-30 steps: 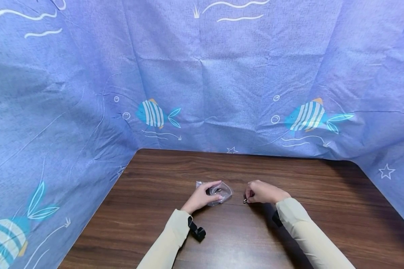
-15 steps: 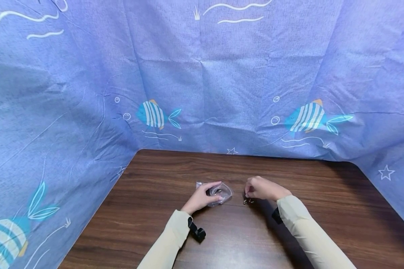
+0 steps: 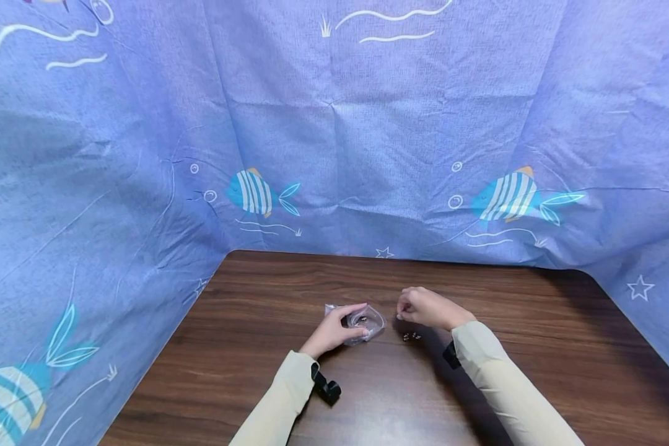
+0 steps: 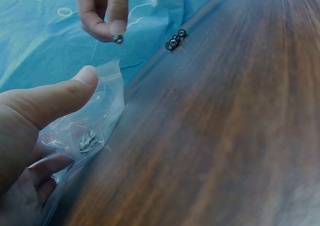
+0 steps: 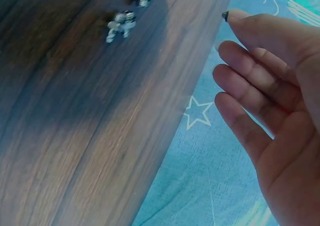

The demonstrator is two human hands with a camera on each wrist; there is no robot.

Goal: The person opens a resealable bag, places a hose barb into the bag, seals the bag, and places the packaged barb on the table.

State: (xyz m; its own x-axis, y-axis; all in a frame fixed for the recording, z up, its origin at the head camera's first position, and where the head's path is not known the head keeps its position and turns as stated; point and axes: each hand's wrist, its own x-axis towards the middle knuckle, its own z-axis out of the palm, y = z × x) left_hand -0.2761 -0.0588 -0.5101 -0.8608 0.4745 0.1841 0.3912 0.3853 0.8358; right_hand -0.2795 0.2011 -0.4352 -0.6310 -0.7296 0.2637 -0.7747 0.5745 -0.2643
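My left hand (image 3: 333, 328) grips a clear plastic zip bag (image 4: 112, 88), its thumb and fingers spread around the mouth. Several small shiny metal pieces (image 4: 88, 142) lie inside the bag. Raised a little to the right of the bag, my right hand (image 3: 428, 309) pinches one small dark metal piece (image 4: 118, 39) between thumb and forefinger. In the right wrist view only the tip of that piece (image 5: 225, 16) shows past the thumb. More small metal pieces (image 4: 175, 39), silvery with round black-rimmed ends, sit on the table below the right hand.
The brown wood-grain table (image 3: 290, 282) reaches back to a blue fish-patterned curtain (image 3: 379, 155), which hangs behind it and at the sides. A black wrist camera (image 3: 327, 389) sits on the left wrist, and a black strap (image 3: 451, 356) circles the right one.
My right hand has risen from the loose pieces and shifted left toward the bag, a piece pinched in its fingers. The pieces under it now show. The left hand stays in place.
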